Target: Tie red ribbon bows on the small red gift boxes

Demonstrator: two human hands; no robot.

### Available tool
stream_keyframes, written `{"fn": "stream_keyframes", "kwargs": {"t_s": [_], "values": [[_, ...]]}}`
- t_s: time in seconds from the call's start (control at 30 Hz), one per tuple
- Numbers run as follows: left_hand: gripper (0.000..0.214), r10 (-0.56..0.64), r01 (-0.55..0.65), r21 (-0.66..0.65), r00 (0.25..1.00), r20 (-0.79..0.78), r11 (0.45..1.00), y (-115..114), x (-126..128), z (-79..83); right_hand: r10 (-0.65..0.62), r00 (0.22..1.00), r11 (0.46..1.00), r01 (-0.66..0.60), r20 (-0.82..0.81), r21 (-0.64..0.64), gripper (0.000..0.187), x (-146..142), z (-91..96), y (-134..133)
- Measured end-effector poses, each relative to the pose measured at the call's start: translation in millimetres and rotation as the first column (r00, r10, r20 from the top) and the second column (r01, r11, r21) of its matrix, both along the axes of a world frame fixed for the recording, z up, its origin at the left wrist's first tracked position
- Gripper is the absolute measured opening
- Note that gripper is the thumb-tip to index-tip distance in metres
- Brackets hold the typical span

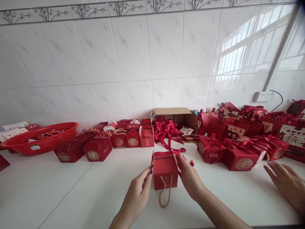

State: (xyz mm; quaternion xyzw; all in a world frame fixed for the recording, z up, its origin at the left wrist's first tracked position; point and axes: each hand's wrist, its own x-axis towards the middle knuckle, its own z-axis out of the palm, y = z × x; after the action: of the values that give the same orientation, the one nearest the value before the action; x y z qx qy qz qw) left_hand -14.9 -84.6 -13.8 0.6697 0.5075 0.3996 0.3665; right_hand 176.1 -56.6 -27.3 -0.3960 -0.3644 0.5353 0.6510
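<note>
Box (165, 171) upright (handle toward camera) — hands beside

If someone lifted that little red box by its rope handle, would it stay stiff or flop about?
The red box looks like thin folded card, so probably light and easily dented. Its rope handle hangs limp, so it would likely swing. The flat base probably resists tipping.

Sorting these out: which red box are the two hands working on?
The lone box at the table's front, apart from the rows by the wall, its rope handle hanging forward. The left hand and right hand touch its sides.
</note>
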Motion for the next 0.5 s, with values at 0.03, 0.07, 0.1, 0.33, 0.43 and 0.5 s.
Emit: {"fn": "stream_keyframes", "kwargs": {"t_s": [0.03, 0.07, 0.1, 0.33, 0.43, 0.5], "values": [[0.044, -0.017, 0.019, -0.052, 0.999, 0.040, 0.998, 4, 2, -3.0, 0.061, 0.998, 0.998, -0.061, -0.033, 0.013, 0.030, -3, 0.5, -2], [0.047, -0.024, 0.034, -0.116, 0.996, 0.085, 0.993, 8, 4, -7.2, 0.131, 0.988, 0.991, -0.129, -0.076, 0.020, 0.033, -6, 0.8, -3], [0.051, -0.022, 0.047, -0.187, 0.991, 0.132, 0.981, 13, 4, -12.2, 0.189, 0.976, 0.982, -0.188, -0.112, 0.023, 0.036, -8, 0.6, -3], [0.057, 0.355, -0.150, -0.371, 0.732, 0.581, 0.916, 34, -1, -28.4, 0.061, 0.979, 0.998, -0.064, -0.193, -0.006, 0.033, -3, -7.7, 3], [0.036, 0.392, -0.024, -0.423, 0.429, 0.814, 0.906, 37, -4, -14.5, -0.029, 0.964, 0.999, 0.033, -0.263, 0.012, 0.030, 3, -7.9, 8], [0.022, 0.386, 0.051, -0.417, 0.289, 0.876, 0.907, 38, -4, -6.4, -0.043, 0.949, 0.998, 0.052, -0.313, 0.020, 0.028, 8, -6.7, 10]]}}
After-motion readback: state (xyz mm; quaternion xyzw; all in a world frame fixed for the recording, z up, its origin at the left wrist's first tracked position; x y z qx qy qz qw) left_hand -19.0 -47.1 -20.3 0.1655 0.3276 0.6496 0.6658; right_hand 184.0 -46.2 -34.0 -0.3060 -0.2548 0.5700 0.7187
